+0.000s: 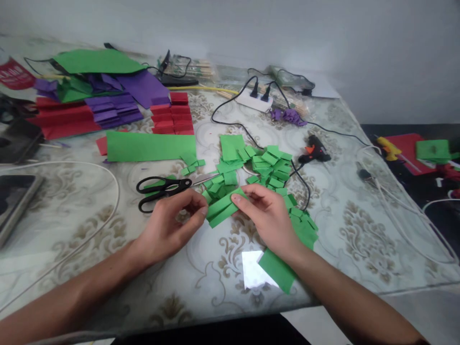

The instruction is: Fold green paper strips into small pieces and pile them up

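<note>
My right hand [268,218] pinches a folded green paper strip [223,209] between thumb and fingers, above the table. At the strip's left end, the thumb and index finger of my left hand [176,223] are pressed together at its edge. Black-handled scissors [163,188] lie just beyond my left hand, blades pointing right. Behind the strip, small cut green paper pieces [271,163] are heaped and spread toward the right. A longer green paper piece [278,268] lies partly beneath my right wrist.
A green paper sheet [151,146] and pleated red paper [174,115] lie at back left, near purple paper [115,110]. A glue gun [314,149] rests right of the heap. A power strip [255,99] with black cables stands behind. A white cable [117,191] curves across the left.
</note>
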Demonstrator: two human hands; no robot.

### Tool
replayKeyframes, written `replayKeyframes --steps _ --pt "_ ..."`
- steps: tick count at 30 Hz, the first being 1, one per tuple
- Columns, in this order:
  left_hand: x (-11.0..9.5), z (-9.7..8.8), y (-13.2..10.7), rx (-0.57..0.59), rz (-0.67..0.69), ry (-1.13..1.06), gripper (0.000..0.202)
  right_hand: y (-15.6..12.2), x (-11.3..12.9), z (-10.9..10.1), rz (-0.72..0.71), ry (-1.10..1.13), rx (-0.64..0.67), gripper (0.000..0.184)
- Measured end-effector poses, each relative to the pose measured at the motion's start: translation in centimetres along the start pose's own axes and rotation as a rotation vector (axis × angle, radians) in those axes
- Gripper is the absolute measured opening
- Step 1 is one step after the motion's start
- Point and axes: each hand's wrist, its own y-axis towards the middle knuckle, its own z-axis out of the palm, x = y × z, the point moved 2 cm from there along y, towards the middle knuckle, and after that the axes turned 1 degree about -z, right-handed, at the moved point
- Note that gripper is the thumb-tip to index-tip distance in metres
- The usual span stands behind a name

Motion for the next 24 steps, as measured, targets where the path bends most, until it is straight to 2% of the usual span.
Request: replayKeyframes --steps 6,9,14,17,20,24 --pt "0.0 0.7 -0.3 0.056 -0.004 -0.072 0.013 -0.5 -1.0 0.8 0.037 -0.036 0.110 0.034" --pt "-0.1 0.9 -0.3 0.049 -0.048 -0.133 0.015 -0.7 -1.1 1.1 0.025 -0.026 0.154 0.034" --pt "-0.2 0.8 -0.1 -0.020 -0.185 -0.307 0.016 -0.8 -0.8 1.2 -0.020 0.054 0.168 0.039" --pt "-0.2 0.8 -0.1 0.012 -0.209 -0.368 0.015 -0.8 -0.7 1.0 -0.036 0.089 0.128 0.039" --pt "-0.2 0.7 -0.3 -0.018 -0.195 -0.398 0.007 -0.8 -0.4 0.9 -0.082 0.053 0.116 0.025" --pt "-0.2 0.5 -0.6 -0.069 -0.105 -0.347 0.016 -0.9 -0.1 0.9 -0.138 -0.028 0.131 0.005"
